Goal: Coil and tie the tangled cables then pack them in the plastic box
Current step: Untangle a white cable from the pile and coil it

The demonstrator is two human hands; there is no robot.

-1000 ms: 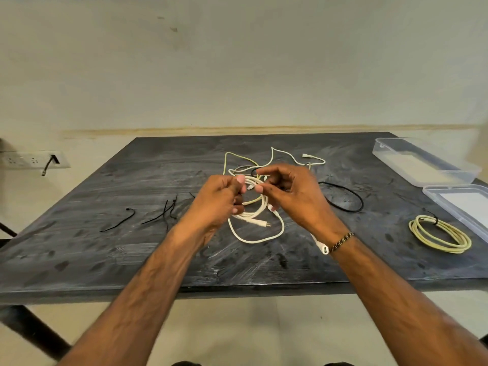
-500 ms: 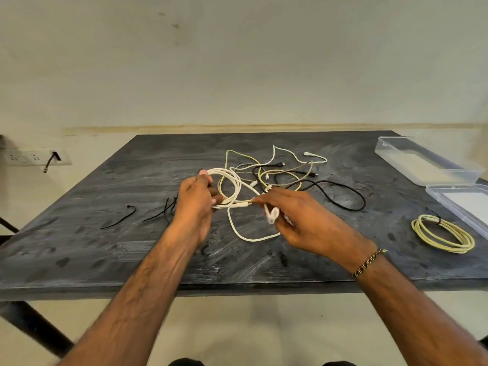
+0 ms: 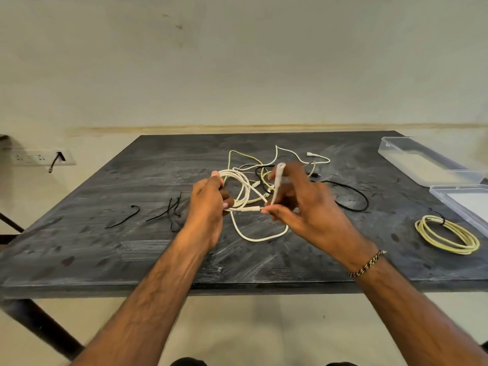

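Soft, even light, wide-angle bending at edges, right hand (image 3: pixel 303 207) motion-blurred.

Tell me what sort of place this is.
Probably a plain workroom or test bench, not a home: a bare, scuffed dark table on a metal frame, a blank wall with a socket strip, and only cables laid out.

- A dark, scuffed surface (image 3: pixel 105 260) carries everything.
- Tangled white, yellow and black cables (image 3: pixel 277 165) lie mid-surface.
- A coiled yellow cable (image 3: pixel 446 235), tied, lies at the right.
- Loose black ties (image 3: pixel 169 212) lie at the left.
- A clear plastic box (image 3: pixel 427 161) sits at the far right, its lid (image 3: pixel 464 204) just beside it.
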